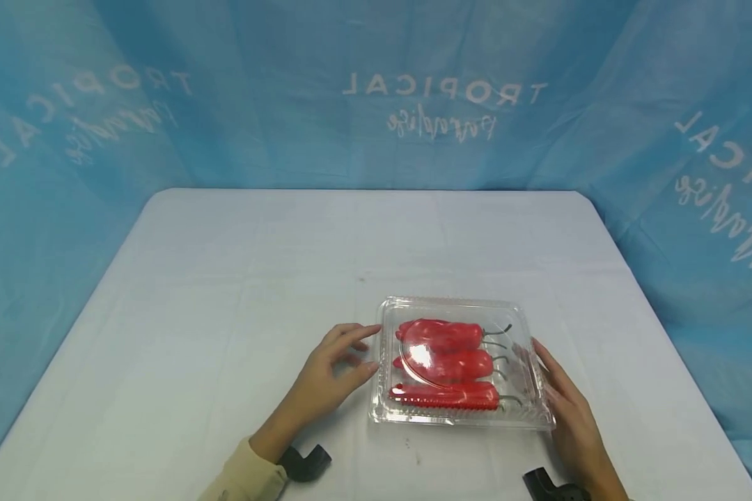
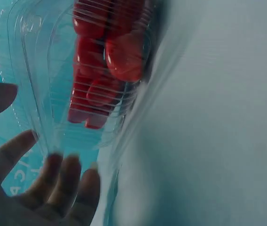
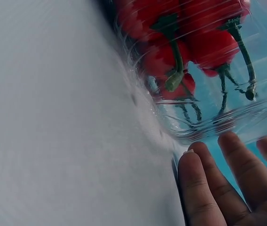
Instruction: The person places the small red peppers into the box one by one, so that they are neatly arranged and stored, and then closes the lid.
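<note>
A clear plastic clamshell box [image 1: 451,302] with its lid down lies on the table, right of the middle. Through the plastic show several red peppers [image 1: 473,364] with green stems, laid in rows with the stems toward the right. My left hand [image 1: 329,376] is at the box's left side, fingers loosely bent, thumb and index fingertips at or very near the edge. At the opposite side, my right hand [image 1: 570,414] has its fingers extended along the box's right edge. In the right wrist view its fingertips [image 3: 193,162] are close by the lower corner; contact is hard to tell.
The table has a white cover [image 1: 225,278] with a few small marks near the box. Blue curtains [image 1: 276,90] with white lettering hang around the back and both sides. A black wrist mount [image 1: 305,464] is on the left wrist, and another [image 1: 551,485] on the right.
</note>
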`<act>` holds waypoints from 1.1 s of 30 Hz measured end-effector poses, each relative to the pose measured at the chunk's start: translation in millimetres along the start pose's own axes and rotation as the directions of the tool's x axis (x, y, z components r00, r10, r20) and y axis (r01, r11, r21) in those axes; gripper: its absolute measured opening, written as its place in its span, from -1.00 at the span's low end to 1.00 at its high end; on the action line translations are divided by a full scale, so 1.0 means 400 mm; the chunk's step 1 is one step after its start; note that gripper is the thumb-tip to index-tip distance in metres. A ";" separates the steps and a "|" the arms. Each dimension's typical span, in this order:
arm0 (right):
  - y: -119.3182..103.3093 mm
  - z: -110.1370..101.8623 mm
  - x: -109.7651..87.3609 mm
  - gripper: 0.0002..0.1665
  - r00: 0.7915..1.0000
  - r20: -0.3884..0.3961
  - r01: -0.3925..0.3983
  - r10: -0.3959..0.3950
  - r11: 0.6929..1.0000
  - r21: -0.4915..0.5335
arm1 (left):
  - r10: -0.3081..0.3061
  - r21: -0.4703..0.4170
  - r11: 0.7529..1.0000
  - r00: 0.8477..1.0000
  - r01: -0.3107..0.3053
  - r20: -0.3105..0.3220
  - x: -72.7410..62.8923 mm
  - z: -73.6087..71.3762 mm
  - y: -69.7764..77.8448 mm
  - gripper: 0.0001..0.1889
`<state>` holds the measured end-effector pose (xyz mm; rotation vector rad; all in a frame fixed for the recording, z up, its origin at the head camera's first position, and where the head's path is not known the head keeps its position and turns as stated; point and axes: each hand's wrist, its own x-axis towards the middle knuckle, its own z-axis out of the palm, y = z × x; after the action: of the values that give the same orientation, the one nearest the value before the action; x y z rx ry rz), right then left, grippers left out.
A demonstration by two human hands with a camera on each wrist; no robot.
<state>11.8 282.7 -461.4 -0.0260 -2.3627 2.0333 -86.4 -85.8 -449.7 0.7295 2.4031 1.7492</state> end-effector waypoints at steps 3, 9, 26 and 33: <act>0.004 0.000 -0.002 -0.28 0.998 0.017 0.058 -0.059 0.997 0.052 | 0.019 0.014 1.000 0.998 -0.020 0.066 -0.010 -0.006 0.006 -0.37; 0.009 -0.001 -0.008 -0.20 0.990 0.032 0.132 -0.134 0.989 0.063 | -0.026 -0.046 0.998 0.962 0.040 0.271 -0.041 -0.014 0.026 -0.10; 0.007 -0.008 -0.027 -0.19 0.986 0.001 0.165 -0.166 0.985 0.058 | -0.034 -0.193 0.976 0.941 0.104 0.336 -0.074 0.013 0.047 0.12; 0.000 -0.020 -0.023 -0.05 0.980 0.140 0.109 -0.139 0.973 0.201 | -0.060 -0.152 0.982 0.944 0.115 0.325 -0.074 0.015 0.047 0.12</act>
<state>21.1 290.4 -460.3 0.2851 -2.1710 2.2663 -52.2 -88.6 -440.5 0.7997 2.0164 1.6303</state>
